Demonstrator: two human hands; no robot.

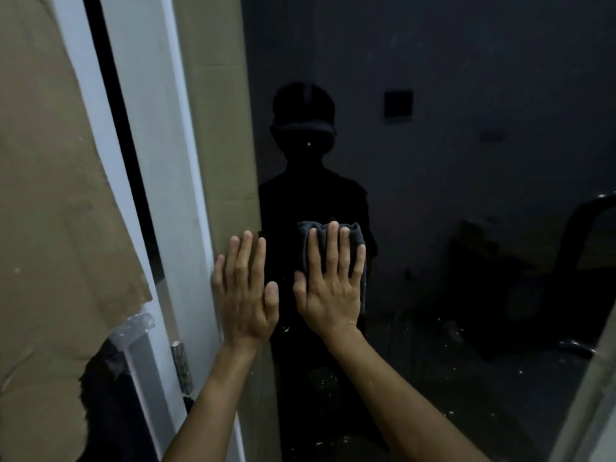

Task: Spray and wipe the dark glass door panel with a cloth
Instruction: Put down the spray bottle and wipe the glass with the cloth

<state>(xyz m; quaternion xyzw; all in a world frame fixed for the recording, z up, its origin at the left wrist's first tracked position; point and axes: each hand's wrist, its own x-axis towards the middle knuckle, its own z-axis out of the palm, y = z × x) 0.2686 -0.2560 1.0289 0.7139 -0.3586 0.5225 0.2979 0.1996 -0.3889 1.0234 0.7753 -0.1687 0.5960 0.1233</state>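
Note:
The dark glass door panel (433,161) fills the middle and right of the view and mirrors a dark figure. My right hand (328,281) lies flat with fingers spread, pressing a folded dark grey cloth (316,233) against the glass near its left edge. My left hand (245,291) is flat and empty, fingers together, resting against the panel's left edge where the glass meets a strip of brown cardboard (220,128). No spray bottle is in view.
A white door frame (150,161) runs down the left, with a metal hinge (181,365) low on it. Brown cardboard sheeting (50,195) covers the far left. White specks dot the lower glass (333,381). A pale frame edge (590,378) borders the lower right.

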